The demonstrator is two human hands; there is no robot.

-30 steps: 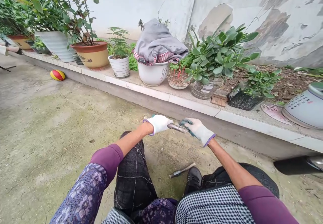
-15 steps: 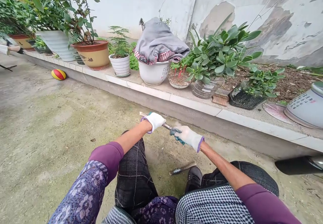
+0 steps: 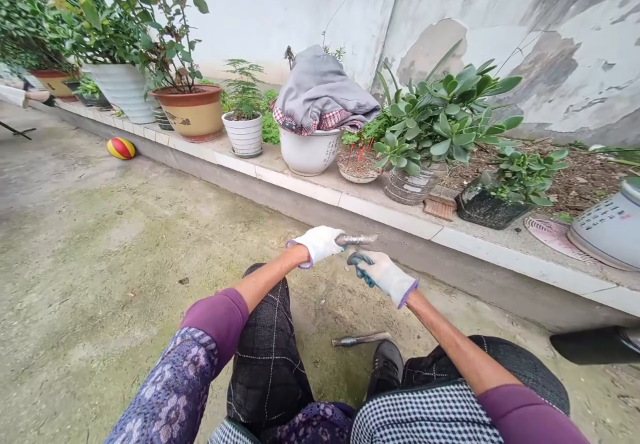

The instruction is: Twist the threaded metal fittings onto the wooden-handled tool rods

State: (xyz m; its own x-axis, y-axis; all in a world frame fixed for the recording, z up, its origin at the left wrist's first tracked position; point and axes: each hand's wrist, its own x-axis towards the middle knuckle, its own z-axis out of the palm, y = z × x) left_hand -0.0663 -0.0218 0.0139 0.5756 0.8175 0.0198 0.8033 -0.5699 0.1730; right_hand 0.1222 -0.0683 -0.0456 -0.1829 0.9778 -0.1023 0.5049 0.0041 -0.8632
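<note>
My left hand (image 3: 320, 244), in a white glove, grips a short grey metal rod (image 3: 357, 239) that points right, roughly level. Just below the rod's free end is my right hand (image 3: 383, 276), wearing a white glove with teal fingertips. Its fingers are curled, it is off the rod, and nothing shows inside it. Both hands are held out above my knees. A second metal tool (image 3: 361, 340) lies on the concrete ground beside my black shoe (image 3: 384, 367).
A tiled ledge (image 3: 380, 207) runs along the wall with several potted plants, a white pot (image 3: 309, 152) draped with grey cloth (image 3: 325, 91), a brush (image 3: 440, 207) and a pale jar (image 3: 607, 227). A red-and-yellow ball (image 3: 121, 148) lies at the ledge's foot.
My right hand slid off the rod's end and dropped just below it. The left hand turned the rod from slanting down to about level. The view shifted slightly.
</note>
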